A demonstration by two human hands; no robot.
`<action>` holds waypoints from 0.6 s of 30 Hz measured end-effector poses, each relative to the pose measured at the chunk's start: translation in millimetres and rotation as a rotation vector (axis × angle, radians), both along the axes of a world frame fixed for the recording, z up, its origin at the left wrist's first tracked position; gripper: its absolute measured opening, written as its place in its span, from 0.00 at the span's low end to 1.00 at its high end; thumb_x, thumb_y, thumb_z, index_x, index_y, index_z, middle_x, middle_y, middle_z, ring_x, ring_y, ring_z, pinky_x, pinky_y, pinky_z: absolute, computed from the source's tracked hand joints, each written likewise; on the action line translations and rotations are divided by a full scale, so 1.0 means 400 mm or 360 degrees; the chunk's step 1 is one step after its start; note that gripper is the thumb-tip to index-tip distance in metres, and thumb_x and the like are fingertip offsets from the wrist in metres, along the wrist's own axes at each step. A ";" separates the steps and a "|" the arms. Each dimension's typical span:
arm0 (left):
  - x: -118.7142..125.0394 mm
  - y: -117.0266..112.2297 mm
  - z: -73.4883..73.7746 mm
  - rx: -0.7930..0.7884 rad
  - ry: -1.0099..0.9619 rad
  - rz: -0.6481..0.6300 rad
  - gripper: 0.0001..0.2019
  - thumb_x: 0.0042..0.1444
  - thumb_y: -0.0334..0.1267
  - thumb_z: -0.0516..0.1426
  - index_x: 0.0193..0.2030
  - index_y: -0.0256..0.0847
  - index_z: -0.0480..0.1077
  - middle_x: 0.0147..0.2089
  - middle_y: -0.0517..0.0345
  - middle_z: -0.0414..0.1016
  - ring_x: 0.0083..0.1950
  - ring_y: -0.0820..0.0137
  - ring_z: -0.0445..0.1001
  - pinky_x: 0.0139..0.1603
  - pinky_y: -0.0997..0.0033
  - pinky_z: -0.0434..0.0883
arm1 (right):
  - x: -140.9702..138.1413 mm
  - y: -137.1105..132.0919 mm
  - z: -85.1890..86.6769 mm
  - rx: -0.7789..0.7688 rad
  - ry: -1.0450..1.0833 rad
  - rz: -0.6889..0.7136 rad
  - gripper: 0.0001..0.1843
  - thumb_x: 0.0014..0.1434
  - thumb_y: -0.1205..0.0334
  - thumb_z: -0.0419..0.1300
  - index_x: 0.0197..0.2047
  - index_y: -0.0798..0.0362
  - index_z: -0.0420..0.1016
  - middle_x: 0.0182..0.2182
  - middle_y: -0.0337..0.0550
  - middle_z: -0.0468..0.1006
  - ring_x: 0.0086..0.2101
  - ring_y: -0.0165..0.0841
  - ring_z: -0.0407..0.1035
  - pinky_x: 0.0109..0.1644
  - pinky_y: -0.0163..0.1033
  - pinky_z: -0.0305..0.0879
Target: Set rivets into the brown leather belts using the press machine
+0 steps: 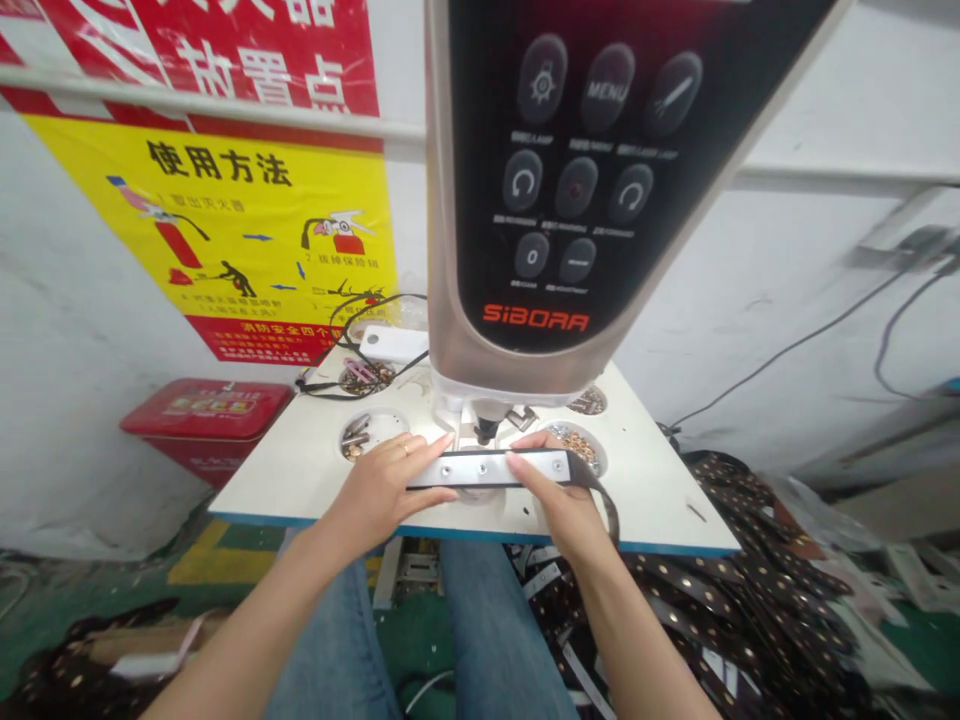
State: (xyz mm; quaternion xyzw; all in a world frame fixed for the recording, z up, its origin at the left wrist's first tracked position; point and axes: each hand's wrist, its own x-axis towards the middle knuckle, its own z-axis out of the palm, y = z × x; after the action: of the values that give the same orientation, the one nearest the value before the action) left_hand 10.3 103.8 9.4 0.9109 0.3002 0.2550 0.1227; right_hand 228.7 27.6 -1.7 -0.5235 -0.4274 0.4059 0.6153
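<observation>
Biggest first: SIBORA machine (pixel 574 210), upper center-right, control panel facing out. Off-white tabletop (pixel 660 470) across the middle, blue front edge. Heap of dark, dotted straps (pixel 735 580), lower right. Yellow instruction poster (pixel 262 230), upper left; red bin (pixel 206 420) below it.

Left hand (pixel 394 480), center: pinching left end of strap, fingers above, thumb below. Right hand (pixel 559 490), just right of center: gripping right end, thumb on the pale face. Strap (pixel 495 469) is at frame center, roughly level between both hands, in front of machine's punch tip (pixel 486 430); dark tail curls down right. Contact with tip: can't tell. Small metal pieces (pixel 579 447) in a round well right of the tip. Metal studs (pixel 446 470) show along the strap's pale face.

Step, probably: lining strap up at the tip for a fastener. Next move likely calls for flat strap, steady two-handed hold, fingers clear of tip.
</observation>
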 end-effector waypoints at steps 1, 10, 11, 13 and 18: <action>0.003 0.015 0.000 -0.0106 -0.0001 0.0011 0.29 0.59 0.52 0.57 0.63 0.41 0.64 0.53 0.45 0.75 0.53 0.56 0.72 0.54 0.61 0.69 | 0.006 0.015 -0.007 -0.0014 0.0022 0.0018 0.14 0.51 0.50 0.67 0.35 0.49 0.72 0.30 0.35 0.72 0.32 0.33 0.66 0.37 0.37 0.61; 0.012 0.072 -0.013 -0.0649 -0.0078 -0.0005 0.28 0.55 0.53 0.60 0.60 0.45 0.68 0.56 0.50 0.74 0.56 0.54 0.72 0.55 0.62 0.68 | 0.008 0.036 -0.028 -0.0096 -0.0007 0.0034 0.14 0.52 0.49 0.65 0.36 0.49 0.73 0.33 0.37 0.74 0.36 0.36 0.67 0.43 0.40 0.61; 0.012 0.071 -0.012 -0.0662 -0.0086 0.0001 0.28 0.54 0.54 0.60 0.60 0.44 0.69 0.57 0.49 0.74 0.56 0.54 0.72 0.56 0.62 0.68 | 0.004 0.036 -0.026 -0.0096 0.0018 0.0024 0.14 0.51 0.50 0.66 0.36 0.49 0.72 0.33 0.37 0.74 0.36 0.36 0.67 0.43 0.40 0.61; 0.015 0.062 -0.004 -0.0664 -0.0104 0.0017 0.29 0.54 0.55 0.60 0.59 0.43 0.69 0.57 0.48 0.74 0.57 0.54 0.71 0.57 0.61 0.67 | -0.006 0.032 -0.020 -0.0061 0.0102 -0.0013 0.13 0.50 0.51 0.66 0.35 0.49 0.72 0.32 0.36 0.73 0.35 0.35 0.66 0.42 0.39 0.61; 0.025 -0.015 0.039 -0.0612 -0.0200 -0.0047 0.30 0.55 0.55 0.59 0.61 0.42 0.68 0.55 0.47 0.74 0.57 0.56 0.70 0.58 0.62 0.66 | -0.039 -0.011 0.008 0.0109 0.0174 0.0045 0.12 0.52 0.53 0.66 0.38 0.47 0.70 0.29 0.34 0.71 0.32 0.32 0.66 0.37 0.36 0.62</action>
State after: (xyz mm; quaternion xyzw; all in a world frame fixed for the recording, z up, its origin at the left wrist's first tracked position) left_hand 20.1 97.8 24.8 0.8573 0.3219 0.2473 0.3166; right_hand 213.2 23.2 1.5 -0.4732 -0.4142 0.4276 0.6493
